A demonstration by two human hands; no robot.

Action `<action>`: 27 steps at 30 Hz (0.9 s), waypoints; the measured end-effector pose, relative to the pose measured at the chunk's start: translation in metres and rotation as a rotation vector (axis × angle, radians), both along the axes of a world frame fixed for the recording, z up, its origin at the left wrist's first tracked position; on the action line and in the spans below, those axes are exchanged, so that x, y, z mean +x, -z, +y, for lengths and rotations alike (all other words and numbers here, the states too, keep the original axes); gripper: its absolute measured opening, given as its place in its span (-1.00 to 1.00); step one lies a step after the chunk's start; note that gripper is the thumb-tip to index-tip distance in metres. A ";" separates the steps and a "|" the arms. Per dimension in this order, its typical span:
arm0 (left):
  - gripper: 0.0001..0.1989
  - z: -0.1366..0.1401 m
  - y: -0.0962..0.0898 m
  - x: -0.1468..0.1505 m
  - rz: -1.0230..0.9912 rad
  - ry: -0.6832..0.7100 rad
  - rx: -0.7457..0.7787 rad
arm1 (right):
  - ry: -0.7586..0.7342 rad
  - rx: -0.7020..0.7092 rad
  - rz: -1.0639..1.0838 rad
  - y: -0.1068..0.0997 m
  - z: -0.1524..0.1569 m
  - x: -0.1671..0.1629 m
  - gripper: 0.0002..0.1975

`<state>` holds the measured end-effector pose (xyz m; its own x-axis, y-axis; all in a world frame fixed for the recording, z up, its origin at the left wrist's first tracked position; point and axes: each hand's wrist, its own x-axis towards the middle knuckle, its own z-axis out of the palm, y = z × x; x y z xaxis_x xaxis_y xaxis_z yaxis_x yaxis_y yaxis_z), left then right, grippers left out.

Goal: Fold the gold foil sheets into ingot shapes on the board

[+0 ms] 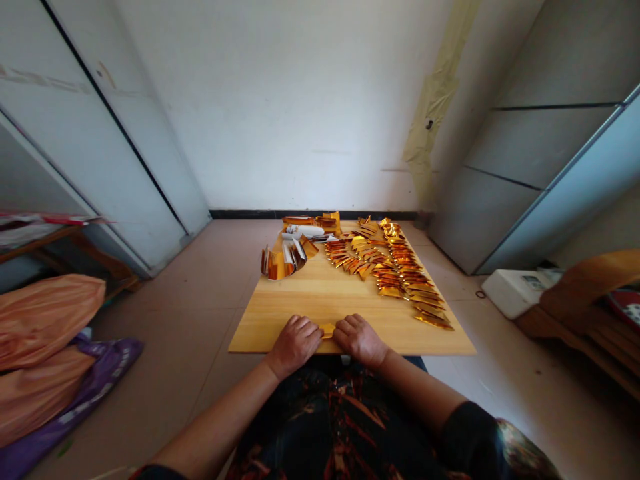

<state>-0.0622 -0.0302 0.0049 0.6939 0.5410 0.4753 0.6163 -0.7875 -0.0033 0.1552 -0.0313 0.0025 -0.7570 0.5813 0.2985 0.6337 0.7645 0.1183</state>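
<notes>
Near the front edge of a wooden board (310, 300), a small piece of gold foil paper (327, 331) lies between my two hands. My left hand (297, 340) is closed over its left end, fingers curled. Over the right end, my right hand (361, 340) is curled in the same way. Fingertips and thumbs are partly hidden, and so is most of the paper. Rows of folded gold foil papers (407, 273) stand on the right half of the board. Loose curled gold sheets (277, 265) lie at the back left.
Behind the curled sheets is a white roll-like item (305, 231). A white wall (300, 100) rises past the board, with grey cabinets (480, 167) on the right. Orange and purple bags (55, 360) lie at left. A white box (513, 293) and wooden furniture (575, 320) stand at right.
</notes>
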 end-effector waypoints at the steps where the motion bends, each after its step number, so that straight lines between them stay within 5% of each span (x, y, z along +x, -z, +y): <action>1: -0.82 0.000 0.001 0.000 -0.012 0.006 0.009 | -0.001 0.001 -0.010 -0.001 0.001 0.000 -0.86; 27: -0.70 0.006 -0.003 0.002 -0.033 -0.071 0.079 | -0.021 0.031 0.087 -0.006 0.022 -0.004 -0.81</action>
<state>-0.0598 -0.0244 0.0077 0.6381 0.5486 0.5402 0.6716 -0.7397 -0.0421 0.1515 -0.0092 0.0085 -0.7395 0.5547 0.3813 0.6261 0.7748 0.0871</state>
